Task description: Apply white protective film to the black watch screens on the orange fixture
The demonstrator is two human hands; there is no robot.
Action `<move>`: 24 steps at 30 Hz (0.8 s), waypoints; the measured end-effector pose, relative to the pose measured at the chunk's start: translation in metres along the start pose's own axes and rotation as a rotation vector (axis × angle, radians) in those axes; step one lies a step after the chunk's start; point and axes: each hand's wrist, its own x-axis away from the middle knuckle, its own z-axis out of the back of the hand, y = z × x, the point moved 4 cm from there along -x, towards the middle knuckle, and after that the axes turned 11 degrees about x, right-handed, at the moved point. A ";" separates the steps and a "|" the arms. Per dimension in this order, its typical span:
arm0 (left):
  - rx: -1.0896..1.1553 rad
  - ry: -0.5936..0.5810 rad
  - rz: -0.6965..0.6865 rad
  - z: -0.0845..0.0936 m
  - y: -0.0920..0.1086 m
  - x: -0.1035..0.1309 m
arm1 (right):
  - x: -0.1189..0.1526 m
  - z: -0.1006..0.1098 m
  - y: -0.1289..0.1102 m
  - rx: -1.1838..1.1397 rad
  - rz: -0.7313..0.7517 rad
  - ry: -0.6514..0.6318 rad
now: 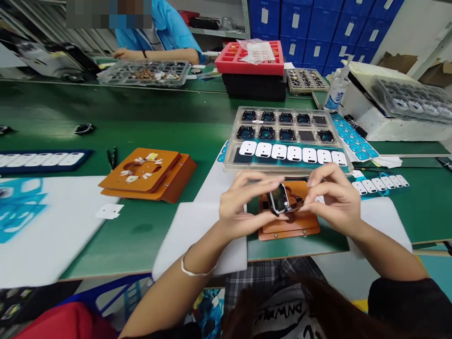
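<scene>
My left hand (243,205) grips a black smartwatch case (279,198) by its edges, tilted so that a pale-rimmed face shows. My right hand (334,202) is closed in a pinch at the case's lower right. A small dark piece seems to lie at those fingertips, but I cannot make out what it is. Under both hands an orange fixture block (289,228) lies on the green table, partly hidden by them. Just behind, a clear plastic tray (229,160) holds several black watch cases and a row of white stickers (278,151).
A second orange fixture (165,188) stands at the left. White foam sheets (197,226) lie on the green table (148,245). Further back are a red parts box (249,66), a pump bottle (337,89) and a white foam box (384,122). Across the table sits a person in blue (176,35).
</scene>
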 end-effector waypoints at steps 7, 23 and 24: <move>0.184 0.288 0.138 0.032 -0.021 0.001 | -0.006 0.062 0.031 0.411 -0.393 -0.445; -0.668 0.361 0.995 0.100 -0.099 0.032 | 0.013 0.028 0.056 1.272 -0.533 -1.091; -0.756 0.219 1.101 0.097 -0.102 0.035 | 0.013 0.028 0.055 1.266 -0.536 -1.100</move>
